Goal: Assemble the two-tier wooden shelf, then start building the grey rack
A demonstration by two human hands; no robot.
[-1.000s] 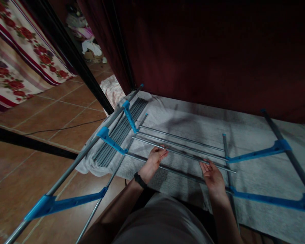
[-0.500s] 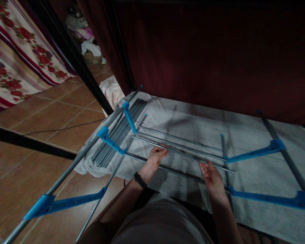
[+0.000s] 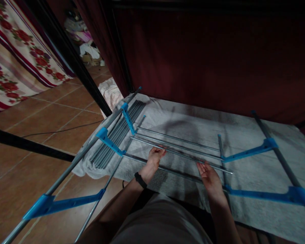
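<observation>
A thin metal rod (image 3: 181,155) lies across both my hands, slanting down to the right above the frame of a rack. My left hand (image 3: 155,158), with a black band at the wrist, pinches it left of its middle. My right hand (image 3: 209,177) has its fingertips on the rod nearer its right end, palm partly turned up. Beyond it, two similar rods (image 3: 178,138) span between the side tubes. Blue plastic brackets (image 3: 110,144) join the tubes on the left, and more blue brackets (image 3: 249,155) do so on the right. One crossbar (image 3: 178,172) runs nearer my body.
A bundle of grey rods (image 3: 117,135) rests at the left of a bed covered with a grey blanket (image 3: 193,122). Black bed posts (image 3: 83,78) and a dark red curtain (image 3: 205,67) surround it. A cable (image 3: 61,130) crosses the tiled floor (image 3: 48,115).
Both hands keep the rod at almost the same place over the rack. The view has shifted slightly, and nothing was let go.
</observation>
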